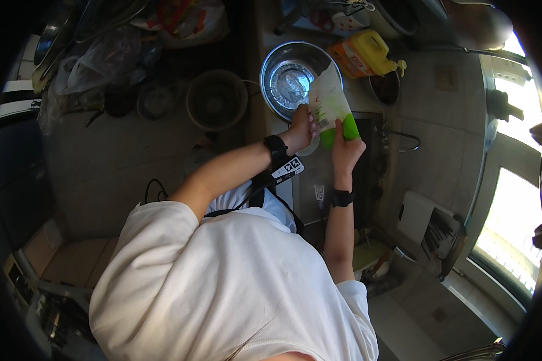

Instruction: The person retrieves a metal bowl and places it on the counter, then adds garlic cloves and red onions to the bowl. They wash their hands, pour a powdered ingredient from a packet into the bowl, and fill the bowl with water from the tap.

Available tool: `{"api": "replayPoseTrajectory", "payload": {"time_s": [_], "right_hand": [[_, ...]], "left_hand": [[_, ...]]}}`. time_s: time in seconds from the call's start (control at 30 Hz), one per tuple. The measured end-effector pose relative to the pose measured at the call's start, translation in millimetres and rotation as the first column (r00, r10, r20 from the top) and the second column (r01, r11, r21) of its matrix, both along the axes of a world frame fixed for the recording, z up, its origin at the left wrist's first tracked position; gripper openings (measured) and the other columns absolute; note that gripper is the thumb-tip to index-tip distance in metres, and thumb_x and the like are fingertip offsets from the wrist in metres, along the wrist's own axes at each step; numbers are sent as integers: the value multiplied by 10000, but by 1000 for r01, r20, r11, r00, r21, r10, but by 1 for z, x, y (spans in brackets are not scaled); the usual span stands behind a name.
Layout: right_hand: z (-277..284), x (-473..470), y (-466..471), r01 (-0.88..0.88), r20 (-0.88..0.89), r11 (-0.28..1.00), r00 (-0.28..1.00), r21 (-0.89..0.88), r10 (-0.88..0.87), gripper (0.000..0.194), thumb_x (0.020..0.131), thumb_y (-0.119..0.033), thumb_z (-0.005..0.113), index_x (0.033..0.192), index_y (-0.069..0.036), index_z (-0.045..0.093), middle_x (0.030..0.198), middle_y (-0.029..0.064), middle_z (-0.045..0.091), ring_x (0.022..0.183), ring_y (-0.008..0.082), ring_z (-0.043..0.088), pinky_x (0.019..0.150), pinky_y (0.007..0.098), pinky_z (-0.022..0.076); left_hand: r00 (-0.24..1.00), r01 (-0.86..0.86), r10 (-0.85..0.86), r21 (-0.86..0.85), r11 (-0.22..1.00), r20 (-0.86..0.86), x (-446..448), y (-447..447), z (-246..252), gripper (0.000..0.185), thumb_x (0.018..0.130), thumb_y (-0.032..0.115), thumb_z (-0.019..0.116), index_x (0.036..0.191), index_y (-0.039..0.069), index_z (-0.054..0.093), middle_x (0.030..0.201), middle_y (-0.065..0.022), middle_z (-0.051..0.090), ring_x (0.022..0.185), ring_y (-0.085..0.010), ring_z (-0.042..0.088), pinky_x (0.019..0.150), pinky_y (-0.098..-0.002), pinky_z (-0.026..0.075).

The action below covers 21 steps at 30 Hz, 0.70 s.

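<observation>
A pale, partly see-through plastic bag (329,100) with a green end is held in both hands, its far end over the right rim of a shiny stainless steel basin (270,100). My left hand (303,128) grips the bag's left edge near the basin. Lower on the right, my right hand (348,151) has hold of the green end, thumb on top. Bright reflections in the basin make its contents hard to tell. Under the bag, the rim of a pale round container (310,148) is partly hidden by the hands.
Right of the basin lies a yellow plastic jug (370,49) with an orange label, beside a dark-filled bowl (385,88). A curved faucet (408,143) rises by the sink (314,178). On the left are a round bucket (217,101) and plastic bags (104,63). A knife rack (438,232) stands right.
</observation>
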State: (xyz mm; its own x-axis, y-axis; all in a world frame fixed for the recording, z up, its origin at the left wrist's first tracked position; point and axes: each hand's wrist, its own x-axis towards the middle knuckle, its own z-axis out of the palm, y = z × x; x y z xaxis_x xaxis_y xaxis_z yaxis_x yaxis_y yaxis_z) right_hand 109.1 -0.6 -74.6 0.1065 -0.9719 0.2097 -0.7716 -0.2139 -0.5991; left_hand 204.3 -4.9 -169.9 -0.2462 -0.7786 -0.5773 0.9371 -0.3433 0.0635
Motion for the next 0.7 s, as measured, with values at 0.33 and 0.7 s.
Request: {"api": "replayPoseTrajectory", "payload": {"time_s": [0.33,0.7], "right_hand": [[4,2,-3,-55,-102,998,993,44,59,237,832,-184,654,915,38,658,614,216,579,547,264,633,493,314,447],[7,2,-2,-83,-37,996,996,38,85,227,834,-178,645,943,21,656,641,221,580,562,265,633,502,311,449]], "left_hand": [[1000,1,-3,138,990,13,-2,-1,12,243,853,339,347,691,182,439,586,37,396,517,-124,344,515,-263,275],[999,-15,18,88,996,-33,-3,1,-4,212,853,317,373,678,198,376,537,40,328,450,-109,322,457,-274,256]]}}
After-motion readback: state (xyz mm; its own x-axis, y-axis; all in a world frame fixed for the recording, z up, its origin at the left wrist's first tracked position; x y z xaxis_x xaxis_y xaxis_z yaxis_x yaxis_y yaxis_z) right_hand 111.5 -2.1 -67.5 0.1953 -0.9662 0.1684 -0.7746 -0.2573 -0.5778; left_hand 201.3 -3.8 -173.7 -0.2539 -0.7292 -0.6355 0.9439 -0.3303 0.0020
